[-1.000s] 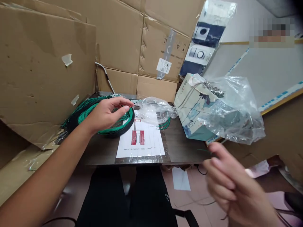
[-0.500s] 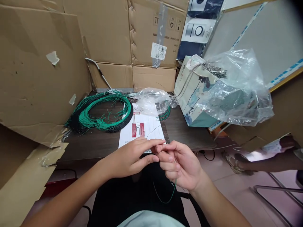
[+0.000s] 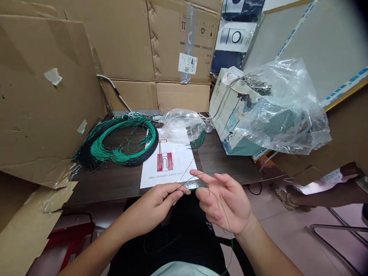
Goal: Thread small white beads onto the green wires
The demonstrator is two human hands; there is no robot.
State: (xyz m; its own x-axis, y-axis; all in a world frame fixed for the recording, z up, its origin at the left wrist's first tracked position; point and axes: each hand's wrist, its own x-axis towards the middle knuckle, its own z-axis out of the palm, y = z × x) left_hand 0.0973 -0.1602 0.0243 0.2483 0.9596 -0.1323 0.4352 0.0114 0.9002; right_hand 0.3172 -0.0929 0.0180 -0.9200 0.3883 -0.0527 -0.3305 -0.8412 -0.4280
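My left hand [image 3: 156, 209] pinches thin wires between thumb and fingertips, just in front of the table's front edge. From that pinch a green wire [image 3: 231, 241] arcs across to the right and hangs down past my right wrist. A thin black wire [image 3: 188, 168] also runs by the fingertips, over the sheet. Close to the right of the pinch is my right hand [image 3: 227, 203], palm turned up, with index finger stretched out and thumb apart. Wire passes by its fingers, but they are not closed on it. The wires' ends are hard to make out.
A big coil of green and black wires [image 3: 97, 147] lies on the dark table [image 3: 115, 188] at left. Beside it are a printed sheet [image 3: 149, 168], a clear plastic bag [image 3: 181, 122] and a paper bag [image 3: 221, 111]. Cardboard [image 3: 123, 38] walls the back and left. Another person's leg [image 3: 324, 195] shows at right.
My right hand has opened from a pinch and moved slightly right, away from the left fingertips. My left hand has closed into a pinch on the wires. The green wire now arcs farther right.
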